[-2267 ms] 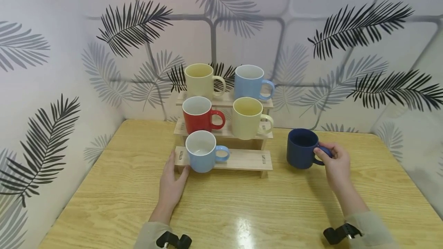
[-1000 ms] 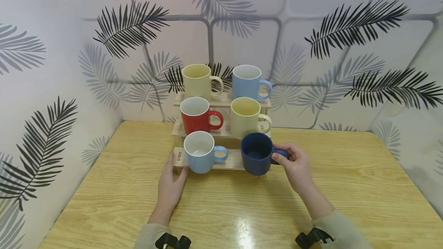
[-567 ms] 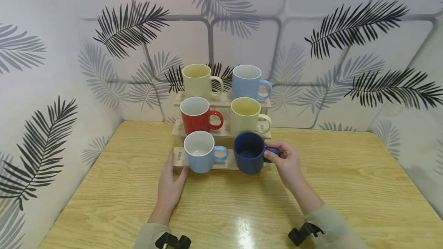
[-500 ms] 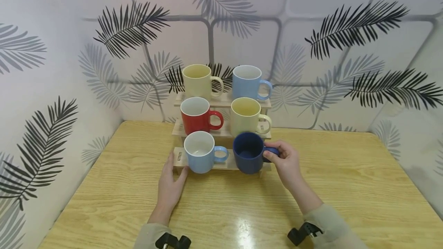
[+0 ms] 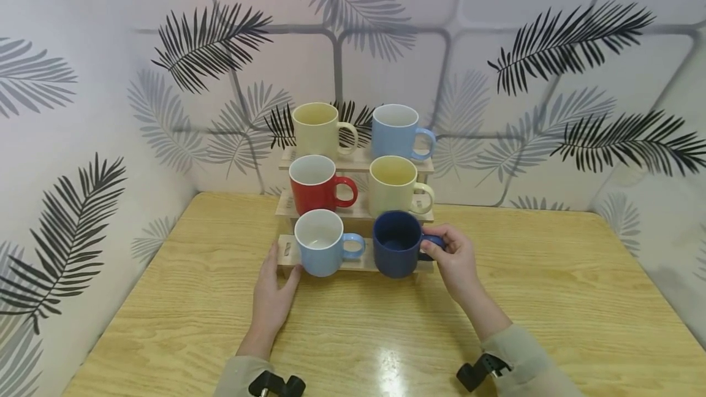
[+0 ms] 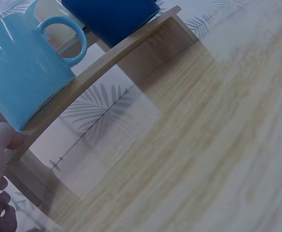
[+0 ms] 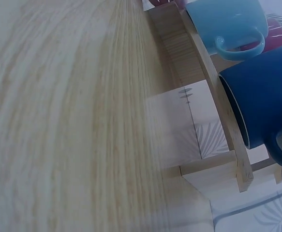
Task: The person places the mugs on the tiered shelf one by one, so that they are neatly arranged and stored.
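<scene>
A three-step wooden rack (image 5: 358, 260) stands on the table. My right hand (image 5: 458, 262) pinches the handle of a navy blue mug (image 5: 396, 256), upright at the right end of the lowest step. In the right wrist view, the navy mug (image 7: 266, 96) has its base against the step board. At the rack's lower left corner, my left hand (image 5: 274, 293) holds the end, thumb at the front edge and fingers along the side. Beside that thumb sits a light blue mug (image 5: 322, 253), its handle pointing right; the left wrist view shows this light blue mug (image 6: 27, 67) close up.
On the middle step stand a red mug (image 5: 312, 189) and a pale yellow mug (image 5: 391, 192). The top step bears a cream mug (image 5: 315, 133) and another light blue mug (image 5: 394, 133). Behind the wood-grain table (image 5: 551, 299) rises a leaf-patterned wall (image 5: 397, 5).
My right hand has carried the navy mug leftward from beside the rack to the lowest step. Over the last half second it has hardly moved. My left hand has stayed at the rack's corner.
</scene>
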A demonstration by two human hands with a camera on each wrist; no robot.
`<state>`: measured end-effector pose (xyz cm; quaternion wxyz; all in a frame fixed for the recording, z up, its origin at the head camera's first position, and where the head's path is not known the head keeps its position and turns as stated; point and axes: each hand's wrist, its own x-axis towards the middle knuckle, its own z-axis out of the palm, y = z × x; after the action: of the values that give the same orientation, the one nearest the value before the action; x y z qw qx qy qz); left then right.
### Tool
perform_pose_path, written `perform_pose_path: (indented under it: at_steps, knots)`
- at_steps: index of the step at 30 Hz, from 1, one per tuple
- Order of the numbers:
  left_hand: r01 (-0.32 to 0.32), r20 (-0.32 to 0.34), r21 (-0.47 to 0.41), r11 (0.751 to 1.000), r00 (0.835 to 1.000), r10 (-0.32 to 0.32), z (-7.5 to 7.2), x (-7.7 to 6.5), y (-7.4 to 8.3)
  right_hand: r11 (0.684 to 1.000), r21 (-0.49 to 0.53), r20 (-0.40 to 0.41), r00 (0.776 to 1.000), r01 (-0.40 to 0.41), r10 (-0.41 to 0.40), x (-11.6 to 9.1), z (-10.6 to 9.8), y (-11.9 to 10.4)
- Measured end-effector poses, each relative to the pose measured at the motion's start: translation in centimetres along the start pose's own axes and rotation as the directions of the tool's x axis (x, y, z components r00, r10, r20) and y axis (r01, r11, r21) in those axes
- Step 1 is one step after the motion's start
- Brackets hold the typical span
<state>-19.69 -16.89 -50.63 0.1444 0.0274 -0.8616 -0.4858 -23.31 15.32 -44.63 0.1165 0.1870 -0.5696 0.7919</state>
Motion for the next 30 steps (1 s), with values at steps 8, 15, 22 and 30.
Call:
perform_pose_path:
  at_steps: [8, 15, 22, 30]
  knots:
    - [0.015, 0.007, -0.015, 1.000, 1.000, -0.015, 0.4, -0.5, -0.2, 1.000, -0.001, 0.001, 1.000, -0.006, 0.006, -1.0, -0.4, 0.5]
    - [-0.007, -0.010, -0.013, 1.000, 1.000, 0.007, 0.2, -0.2, -0.3, 0.987, -0.161, -0.012, 1.000, -0.008, 0.006, -1.2, -0.3, 0.5]
    - [-0.004, -0.027, -0.011, 1.000, 1.000, 0.004, 0.1, -0.3, -0.7, 0.987, -0.161, 0.019, 1.000, -0.010, 0.014, -1.2, -0.2, 0.9]
    - [-0.006, -0.031, -0.016, 1.000, 0.999, 0.005, 0.0, -0.3, -0.7, 0.981, -0.194, 0.032, 0.999, -0.030, 0.037, -1.1, -0.4, 0.8]
